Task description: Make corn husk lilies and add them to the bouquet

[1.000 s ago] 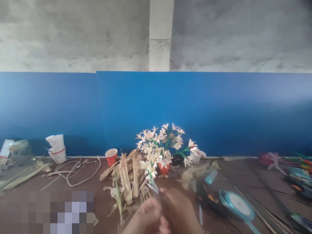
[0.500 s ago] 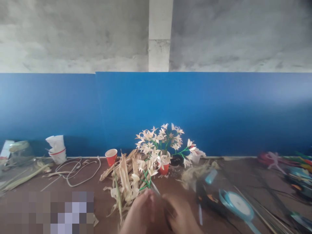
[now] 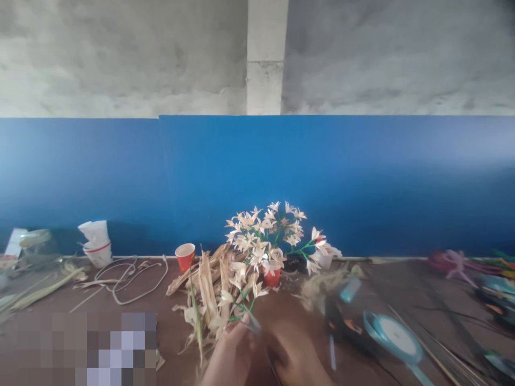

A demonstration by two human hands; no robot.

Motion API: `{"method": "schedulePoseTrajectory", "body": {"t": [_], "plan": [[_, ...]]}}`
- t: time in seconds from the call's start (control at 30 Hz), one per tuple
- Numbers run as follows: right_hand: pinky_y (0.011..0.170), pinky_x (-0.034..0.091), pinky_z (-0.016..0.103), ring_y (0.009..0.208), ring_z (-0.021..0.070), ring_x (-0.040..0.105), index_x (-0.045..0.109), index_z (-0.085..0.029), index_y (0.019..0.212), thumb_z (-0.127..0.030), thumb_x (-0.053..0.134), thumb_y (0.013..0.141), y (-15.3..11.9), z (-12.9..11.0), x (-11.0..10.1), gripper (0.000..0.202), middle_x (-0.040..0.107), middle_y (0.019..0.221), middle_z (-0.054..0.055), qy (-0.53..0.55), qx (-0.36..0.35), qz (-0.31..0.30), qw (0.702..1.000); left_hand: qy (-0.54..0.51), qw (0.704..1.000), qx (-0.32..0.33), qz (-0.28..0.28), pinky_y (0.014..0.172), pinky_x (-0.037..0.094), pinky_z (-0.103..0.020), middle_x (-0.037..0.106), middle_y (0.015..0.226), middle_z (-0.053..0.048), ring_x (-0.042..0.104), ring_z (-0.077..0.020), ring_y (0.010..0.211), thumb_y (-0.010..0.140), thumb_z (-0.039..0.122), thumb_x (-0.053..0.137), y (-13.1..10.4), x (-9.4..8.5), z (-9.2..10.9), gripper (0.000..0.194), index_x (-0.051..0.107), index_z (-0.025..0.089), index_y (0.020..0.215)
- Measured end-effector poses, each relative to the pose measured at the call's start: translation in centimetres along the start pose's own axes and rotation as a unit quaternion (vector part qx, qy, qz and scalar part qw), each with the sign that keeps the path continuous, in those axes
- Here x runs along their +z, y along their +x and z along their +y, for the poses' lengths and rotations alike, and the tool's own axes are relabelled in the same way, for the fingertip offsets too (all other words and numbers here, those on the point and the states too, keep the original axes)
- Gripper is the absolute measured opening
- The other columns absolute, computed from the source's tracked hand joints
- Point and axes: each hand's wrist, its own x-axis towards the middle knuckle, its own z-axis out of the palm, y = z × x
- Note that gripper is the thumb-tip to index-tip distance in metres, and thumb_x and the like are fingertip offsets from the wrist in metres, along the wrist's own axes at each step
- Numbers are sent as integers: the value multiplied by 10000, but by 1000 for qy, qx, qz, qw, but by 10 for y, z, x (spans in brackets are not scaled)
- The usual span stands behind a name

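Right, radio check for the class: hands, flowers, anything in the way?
Left hand closed on flower sprig. Right hand alongside, blurred, grip unclear. Dry husks close behind sprig, apparently not blocking.

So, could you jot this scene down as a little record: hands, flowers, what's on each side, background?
Left hand: holds a flower sprig with green stems
Right hand: close by, blurred; grip unclear
Beyond the sprig: pale flowers above a red cup
Left side: dry husks
Right side: ribbon roll
Background: blue panel
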Motion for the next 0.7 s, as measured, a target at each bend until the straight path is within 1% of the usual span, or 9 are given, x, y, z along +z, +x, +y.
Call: {"method": "schedulePoseTrajectory", "body": {"t": [0.13, 0.23, 0.33, 0.47, 0.57, 0.63, 0.7], "plan": [[636, 490, 257, 712, 196, 626, 564, -218, 920, -90, 422, 576, 3, -1, -1, 393, 676, 795, 49, -21, -3, 4, 1000, 22, 1000, 5, -5, 407, 401, -151, 558, 438, 23, 490, -55, 397, 545, 2, 734, 1, 0, -2, 161, 601, 93, 536], [594, 481, 251, 664, 194, 618, 562, -222, 966, -94, 430, 545, 2, -2, -1, 460, 666, 763, 43, -45, -16, 2, 999, 36, 999, 3, -10, 411, 397, -148, 553, 428, 27, 480, -51, 389, 534, 29, 748, 2, -4, -3, 172, 594, 103, 519], [540, 461, 244, 590, 185, 600, 558, -231, 953, -85, 424, 525, 0, 0, 0, 471, 647, 691, 28, -62, -15, 10, 998, 43, 999, 11, -26, 442, 408, -155, 572, 466, 23, 505, -60, 424, 540, 54, 754, 6, -10, -5, 171, 596, 117, 543], [549, 464, 239, 595, 182, 604, 558, -235, 946, -94, 434, 561, -5, 4, 3, 428, 646, 700, 21, -56, -7, -7, 998, 55, 997, 14, -44, 452, 411, -167, 571, 486, 21, 520, -73, 448, 543, 85, 761, 10, -16, -7, 175, 592, 126, 552], [558, 463, 236, 595, 179, 602, 562, -240, 938, -95, 432, 562, -7, 4, 4, 423, 647, 695, 20, -47, 2, -23, 999, 50, 998, 17, -40, 458, 413, -164, 580, 489, 19, 522, -74, 463, 494, 98, 787, 8, -15, -7, 190, 610, 121, 558], [564, 459, 237, 596, 178, 596, 567, -238, 916, -87, 426, 546, -6, 2, 2, 424, 646, 688, 26, -46, 11, -22, 999, 42, 998, 21, -36, 462, 416, -165, 594, 504, 16, 521, -73, 465, 466, 111, 801, 6, -13, -7, 208, 622, 116, 572], [584, 460, 243, 622, 180, 596, 579, -227, 911, -79, 420, 534, -3, -1, -2, 435, 645, 709, 36, -36, 15, -36, 999, 41, 999, 14, -28, 451, 413, -172, 597, 505, 18, 516, -74, 449, 464, 121, 804, 5, -13, -7, 215, 618, 119, 572]]}}
